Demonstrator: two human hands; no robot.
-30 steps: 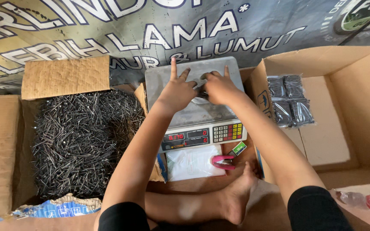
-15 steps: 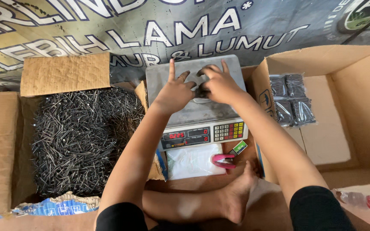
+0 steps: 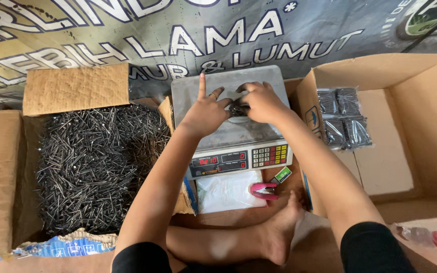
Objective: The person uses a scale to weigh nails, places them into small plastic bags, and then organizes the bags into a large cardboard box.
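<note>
A digital scale (image 3: 238, 159) with a steel pan (image 3: 259, 81) stands in front of me. Both hands rest on the pan around a small heap of dark nails (image 3: 238, 107). My left hand (image 3: 206, 108) lies flat beside the heap with the forefinger pointing up. My right hand (image 3: 261, 101) cups the heap from the right, fingers curled over it. A cardboard box (image 3: 6, 167) to the left is full of loose dark nails (image 3: 94, 162).
An open cardboard box (image 3: 431, 131) at the right holds several clear bags of nails (image 3: 342, 119). Below the scale lie a stack of plastic bags (image 3: 226, 192), a pink stapler (image 3: 264, 190) and my bare foot (image 3: 279, 235). A printed banner (image 3: 127, 30) covers the back.
The hands have shifted slightly on the pan, closing in on the small heap of nails. The rest is as before.
</note>
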